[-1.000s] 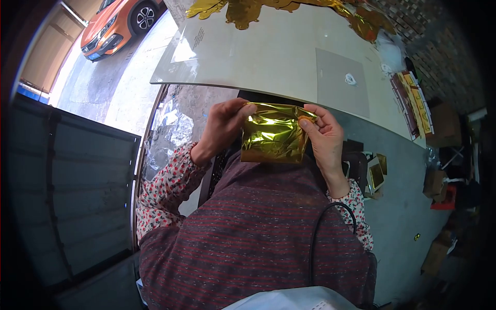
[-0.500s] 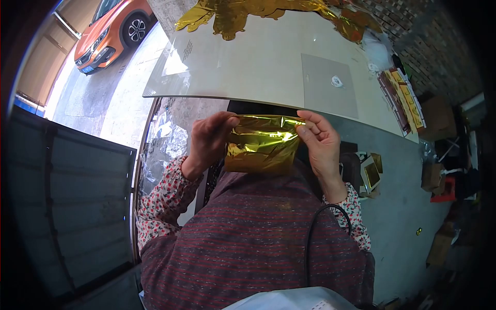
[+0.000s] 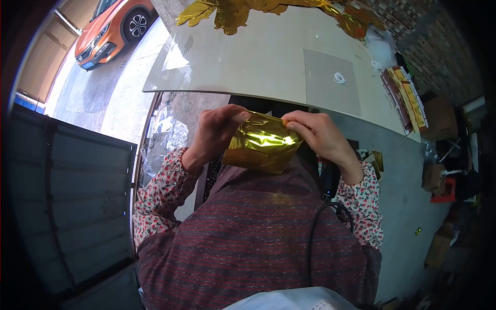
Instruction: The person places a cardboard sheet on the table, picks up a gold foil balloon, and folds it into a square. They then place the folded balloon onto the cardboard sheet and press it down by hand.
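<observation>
A shiny gold foil sheet (image 3: pixel 262 144), creased and partly folded, is held up in front of my chest. My left hand (image 3: pixel 217 132) pinches its upper left corner between thumb and fingers. My right hand (image 3: pixel 318 134) pinches its upper right edge, fingertips bent over the top. The sheet's lower edge hangs against my dark red striped sweater. The two hands sit close together, just below the near edge of the pale table (image 3: pixel 258 67).
More gold foil pieces (image 3: pixel 232 10) lie at the table's far edge. A grey mat (image 3: pixel 330 82) with a small white object is on the table's right side. Printed packs (image 3: pixel 408 93) line its right end. Crumpled clear film (image 3: pixel 168 132) lies left, cardboard boxes (image 3: pixel 434 175) right. An orange car (image 3: pixel 111 26) is parked outside.
My hands have drawn closer together, and the foil sheet has narrowed and tilted, its top edge now folded over. My right elbow has swung outward.
</observation>
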`<move>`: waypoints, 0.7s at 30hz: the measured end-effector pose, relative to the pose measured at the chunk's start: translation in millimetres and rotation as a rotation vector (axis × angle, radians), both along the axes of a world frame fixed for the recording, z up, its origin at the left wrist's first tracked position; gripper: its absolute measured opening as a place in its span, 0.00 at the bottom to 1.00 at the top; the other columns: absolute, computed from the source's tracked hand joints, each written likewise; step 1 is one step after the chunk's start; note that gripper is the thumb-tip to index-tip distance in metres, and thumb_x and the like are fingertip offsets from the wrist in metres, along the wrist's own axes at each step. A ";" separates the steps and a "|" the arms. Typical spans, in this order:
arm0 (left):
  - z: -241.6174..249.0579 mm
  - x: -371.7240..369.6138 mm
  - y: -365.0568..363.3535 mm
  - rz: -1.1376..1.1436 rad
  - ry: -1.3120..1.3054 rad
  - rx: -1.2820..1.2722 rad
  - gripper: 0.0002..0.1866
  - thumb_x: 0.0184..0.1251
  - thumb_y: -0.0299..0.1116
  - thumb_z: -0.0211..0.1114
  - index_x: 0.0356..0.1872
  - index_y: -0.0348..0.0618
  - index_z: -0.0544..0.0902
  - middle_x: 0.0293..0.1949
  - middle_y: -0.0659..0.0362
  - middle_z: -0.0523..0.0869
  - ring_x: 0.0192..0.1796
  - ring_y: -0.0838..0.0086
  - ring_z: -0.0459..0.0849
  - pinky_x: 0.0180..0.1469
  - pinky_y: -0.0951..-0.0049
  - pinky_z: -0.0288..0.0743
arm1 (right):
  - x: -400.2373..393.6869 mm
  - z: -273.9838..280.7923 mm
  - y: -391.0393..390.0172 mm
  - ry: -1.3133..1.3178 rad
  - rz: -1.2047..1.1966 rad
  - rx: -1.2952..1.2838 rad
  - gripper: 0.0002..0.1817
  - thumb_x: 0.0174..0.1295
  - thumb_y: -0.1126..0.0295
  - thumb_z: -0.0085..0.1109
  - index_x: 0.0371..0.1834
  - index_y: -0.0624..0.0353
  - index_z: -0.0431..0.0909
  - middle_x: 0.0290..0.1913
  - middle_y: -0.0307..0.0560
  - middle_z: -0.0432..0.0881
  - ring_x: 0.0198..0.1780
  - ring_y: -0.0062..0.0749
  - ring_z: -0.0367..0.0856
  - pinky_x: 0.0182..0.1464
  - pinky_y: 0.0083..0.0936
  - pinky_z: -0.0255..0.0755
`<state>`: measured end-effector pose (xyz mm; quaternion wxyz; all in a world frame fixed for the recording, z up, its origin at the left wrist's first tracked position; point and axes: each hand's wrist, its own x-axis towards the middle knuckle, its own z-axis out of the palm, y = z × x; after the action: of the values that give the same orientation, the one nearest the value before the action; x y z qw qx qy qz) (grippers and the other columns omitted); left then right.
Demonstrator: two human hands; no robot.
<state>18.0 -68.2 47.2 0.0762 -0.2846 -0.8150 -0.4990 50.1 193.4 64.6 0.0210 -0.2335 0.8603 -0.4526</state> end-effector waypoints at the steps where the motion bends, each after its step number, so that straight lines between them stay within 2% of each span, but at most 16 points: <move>1: 0.8 -0.3 1.3 -0.006 0.000 -0.009 0.10 0.72 0.32 0.63 0.39 0.34 0.87 0.25 0.53 0.88 0.27 0.72 0.88 0.31 0.73 0.79 | 0.4 -1.8 1.7 -0.020 -0.005 -0.012 0.13 0.72 0.65 0.56 0.51 0.62 0.81 0.40 0.54 0.87 0.42 0.45 0.87 0.45 0.33 0.77; 2: 1.3 -0.8 2.1 -0.017 -0.001 -0.019 0.10 0.72 0.32 0.64 0.39 0.34 0.87 0.25 0.53 0.88 0.27 0.72 0.88 0.30 0.73 0.79 | 1.6 -3.5 2.0 -0.040 -0.014 -0.025 0.13 0.72 0.65 0.57 0.50 0.62 0.81 0.39 0.54 0.87 0.41 0.44 0.87 0.45 0.32 0.77; 5: 1.2 -7.1 6.5 -0.018 -0.093 -0.023 0.10 0.72 0.33 0.65 0.38 0.34 0.87 0.25 0.55 0.88 0.27 0.76 0.86 0.30 0.73 0.77 | 0.8 4.5 -1.2 -0.154 0.013 -0.040 0.12 0.72 0.67 0.57 0.50 0.63 0.82 0.31 0.42 0.85 0.33 0.20 0.80 0.39 0.22 0.73; 8: -4.7 -26.6 10.3 -0.068 -0.085 -0.061 0.11 0.72 0.34 0.65 0.38 0.34 0.87 0.25 0.60 0.86 0.28 0.82 0.81 0.30 0.76 0.74 | -9.1 2.5 0.1 -0.211 0.036 0.024 0.13 0.71 0.64 0.58 0.45 0.65 0.82 0.31 0.49 0.84 0.32 0.31 0.81 0.37 0.27 0.72; 9: 1.5 -30.9 14.7 -0.108 -0.212 -0.027 0.12 0.72 0.34 0.65 0.37 0.33 0.87 0.25 0.63 0.84 0.30 0.85 0.78 0.33 0.78 0.73 | -12.4 -1.2 2.5 -0.246 0.020 -0.002 0.13 0.71 0.64 0.57 0.44 0.65 0.82 0.29 0.45 0.82 0.30 0.26 0.78 0.36 0.25 0.70; 12: 10.9 -50.7 21.5 -0.217 -0.547 0.023 0.13 0.74 0.35 0.63 0.38 0.33 0.87 0.28 0.65 0.85 0.32 0.85 0.78 0.35 0.80 0.72 | -18.8 -14.6 12.2 -0.335 -0.020 -0.138 0.14 0.73 0.65 0.56 0.41 0.67 0.82 0.26 0.34 0.78 0.29 0.15 0.70 0.32 0.20 0.65; 13: 7.2 -57.9 17.3 -0.317 -0.636 0.024 0.24 0.79 0.48 0.57 0.47 0.31 0.85 0.37 0.60 0.88 0.40 0.81 0.82 0.44 0.79 0.75 | -18.0 -16.2 13.9 -0.358 -0.030 -0.220 0.14 0.74 0.65 0.56 0.41 0.67 0.82 0.27 0.31 0.76 0.29 0.12 0.68 0.32 0.18 0.64; 16: -14.1 -64.0 17.0 -0.641 -0.996 0.566 0.39 0.77 0.63 0.47 0.59 0.29 0.78 0.49 0.53 0.87 0.50 0.75 0.85 0.55 0.73 0.77 | -22.8 -33.3 23.7 -0.322 -0.159 -0.447 0.13 0.75 0.66 0.56 0.40 0.66 0.83 0.28 0.26 0.75 0.29 0.08 0.65 0.30 0.15 0.62; 17: -26.7 -65.8 12.4 -0.802 -1.085 0.684 0.48 0.73 0.71 0.39 0.65 0.28 0.72 0.55 0.48 0.84 0.58 0.68 0.83 0.64 0.65 0.74 | -24.0 -39.9 26.5 -0.297 -0.218 -0.522 0.13 0.75 0.66 0.56 0.39 0.65 0.83 0.28 0.26 0.76 0.28 0.07 0.66 0.29 0.15 0.61; 20: -22.1 -28.7 30.9 -0.466 -1.126 0.821 0.45 0.74 0.70 0.42 0.64 0.30 0.73 0.56 0.48 0.84 0.59 0.63 0.83 0.66 0.61 0.73 | -26.8 -48.7 29.6 -0.241 -0.326 -0.642 0.12 0.75 0.66 0.56 0.39 0.64 0.83 0.28 0.26 0.76 0.27 0.07 0.65 0.28 0.13 0.60; 21: -30.0 -30.5 31.2 -0.383 -0.936 0.636 0.40 0.77 0.63 0.45 0.64 0.30 0.74 0.57 0.48 0.83 0.60 0.62 0.83 0.66 0.60 0.73 | -26.1 -49.7 29.2 -0.224 -0.334 -0.640 0.12 0.75 0.66 0.56 0.40 0.64 0.83 0.28 0.27 0.76 0.26 0.06 0.65 0.28 0.12 0.59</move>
<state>-12.5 -37.0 17.3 -0.3009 -0.1395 -0.5066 -0.7959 24.0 222.6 15.0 -0.0332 -0.0336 0.6941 -0.7184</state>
